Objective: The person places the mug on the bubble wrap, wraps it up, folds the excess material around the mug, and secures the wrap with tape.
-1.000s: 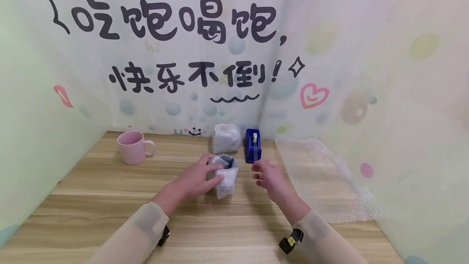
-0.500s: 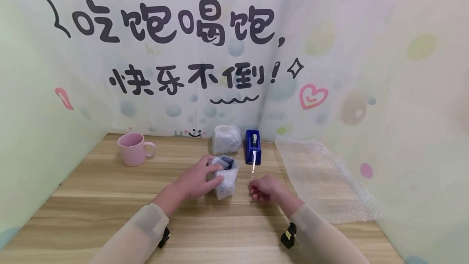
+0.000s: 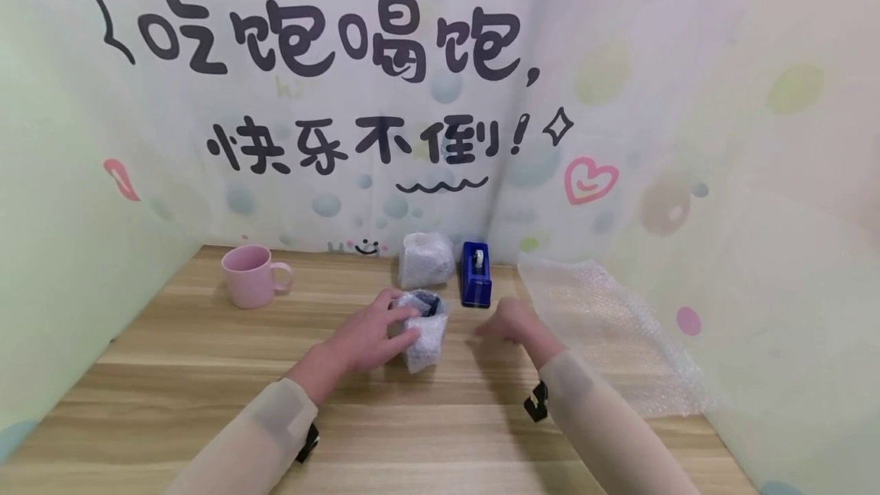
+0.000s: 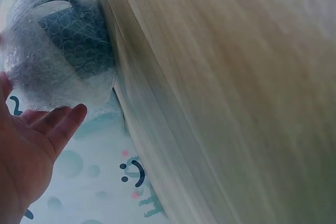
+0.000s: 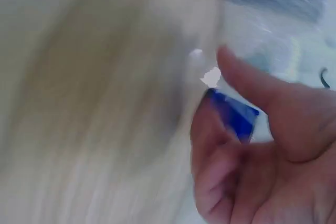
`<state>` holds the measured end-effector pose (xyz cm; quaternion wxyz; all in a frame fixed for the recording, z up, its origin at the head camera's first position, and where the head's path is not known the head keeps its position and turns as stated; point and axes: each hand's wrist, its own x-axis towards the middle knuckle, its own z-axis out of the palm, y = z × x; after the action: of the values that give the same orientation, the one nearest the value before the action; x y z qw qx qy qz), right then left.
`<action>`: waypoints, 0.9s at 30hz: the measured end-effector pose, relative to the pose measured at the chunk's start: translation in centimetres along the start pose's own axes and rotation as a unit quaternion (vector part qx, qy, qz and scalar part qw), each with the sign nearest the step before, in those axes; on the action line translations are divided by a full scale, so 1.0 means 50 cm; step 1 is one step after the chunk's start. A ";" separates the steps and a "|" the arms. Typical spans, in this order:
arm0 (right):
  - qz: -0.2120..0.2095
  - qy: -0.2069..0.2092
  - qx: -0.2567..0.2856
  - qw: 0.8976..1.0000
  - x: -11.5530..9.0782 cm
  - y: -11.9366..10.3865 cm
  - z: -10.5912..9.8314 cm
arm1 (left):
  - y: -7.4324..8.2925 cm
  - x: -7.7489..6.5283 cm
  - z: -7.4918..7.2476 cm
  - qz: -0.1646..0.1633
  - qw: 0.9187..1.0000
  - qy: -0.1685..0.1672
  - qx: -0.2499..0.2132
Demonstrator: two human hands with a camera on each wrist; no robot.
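In the head view, your left hand (image 3: 371, 338) grips a bubble-wrapped bundle (image 3: 428, 342), fingers and thumb spread around its left side. The bundle stands mid-table, its dark-lined opening at the top. Just behind it sits a second wrapped bundle (image 3: 425, 262), with a blue tape dispenser (image 3: 476, 289) to the right of that one. Your right hand (image 3: 517, 321), blurred, is near the front of the dispenser, over the wooden table (image 3: 385, 441). To your right lies a flat sheet of bubble wrap (image 3: 605, 350); far to your left stands a pink mug (image 3: 249, 281), its handle pointing right. A printed backdrop (image 3: 632, 121) with large dark characters hangs behind everything.

In the left wrist view, your fingers and thumb hold the near bundle from the side, and a dark bluish shape shows through its clear bubbles. A small smiling face is printed on the backdrop beyond.

In the right wrist view, your thumb and forefinger stand apart, the other fingers bent, with part of the blue dispenser visible between. A bright white patch shows near the fingertips; you cannot tell from this whether your right hand is grasping anything.
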<state>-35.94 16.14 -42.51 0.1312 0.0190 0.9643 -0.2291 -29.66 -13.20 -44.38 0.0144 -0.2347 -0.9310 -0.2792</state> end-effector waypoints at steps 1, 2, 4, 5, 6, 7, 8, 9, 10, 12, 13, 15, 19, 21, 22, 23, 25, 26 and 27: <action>0.003 0.025 0.029 0.999 0.010 -0.003 -0.005 | 0.000 0.000 0.000 0.002 1.000 0.001 -0.001; 0.008 0.047 0.068 0.997 0.019 -0.005 -0.008 | 0.000 0.001 0.000 0.003 1.000 0.000 -0.002; 0.021 0.079 0.165 0.983 0.036 -0.008 -0.006 | 0.000 0.002 0.000 0.009 1.000 0.001 -0.002; 0.033 0.086 0.218 0.971 0.044 -0.008 -0.002 | 0.001 0.002 0.000 0.012 1.000 0.002 -0.002; 0.048 0.087 0.269 0.958 0.051 -0.008 0.002 | 0.001 0.002 0.000 0.012 1.000 0.000 -0.001; 0.056 0.088 0.307 0.946 0.055 -0.007 0.008 | 0.001 0.002 0.000 0.014 1.000 0.000 0.000; 0.062 0.088 0.344 0.933 0.059 -0.007 0.014 | 0.001 0.003 0.001 0.014 1.000 0.001 0.001; 0.064 0.090 0.373 0.921 0.063 -0.006 0.021 | 0.001 0.003 0.002 0.015 1.000 0.001 0.001; 0.064 0.089 0.395 0.912 0.066 -0.005 0.027 | 0.001 0.002 0.002 0.014 1.000 0.001 0.001; 0.065 0.094 0.419 0.901 0.069 -0.004 0.036 | 0.001 0.002 0.003 0.014 1.000 0.002 -0.001; 0.066 0.097 0.422 0.899 0.071 -0.004 0.039 | 0.001 0.002 0.004 0.016 1.000 0.003 -0.003; 0.067 0.105 0.421 0.899 0.075 -0.004 0.041 | 0.000 0.002 0.004 0.015 1.000 0.003 -0.006; 0.065 0.106 0.382 0.916 0.090 -0.002 0.041 | -0.001 0.001 0.004 0.012 1.000 0.004 -0.010; 0.064 0.103 0.367 0.922 0.098 -0.001 0.041 | 0.000 0.001 0.003 0.010 1.000 0.005 -0.010; 0.064 0.103 0.364 0.923 0.101 0.000 0.041 | 0.000 0.001 0.002 0.010 1.000 0.005 -0.010; 0.063 0.102 0.366 0.923 0.104 0.002 0.042 | 0.000 0.001 0.001 0.010 1.000 0.005 -0.010; 0.064 0.100 0.375 0.919 0.109 0.004 0.043 | 0.001 0.002 0.000 0.011 1.000 0.006 -0.007; 0.066 0.099 0.382 0.917 0.111 0.005 0.043 | 0.002 0.002 -0.001 0.012 1.000 0.005 -0.007; 0.065 0.098 0.388 0.914 0.113 0.006 0.044 | 0.002 0.002 -0.001 0.012 1.000 0.005 -0.007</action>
<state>-40.80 15.28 -46.01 0.0331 0.1537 0.8043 -0.5730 -29.71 -13.13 -44.27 0.0209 -0.2443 -0.9262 -0.2863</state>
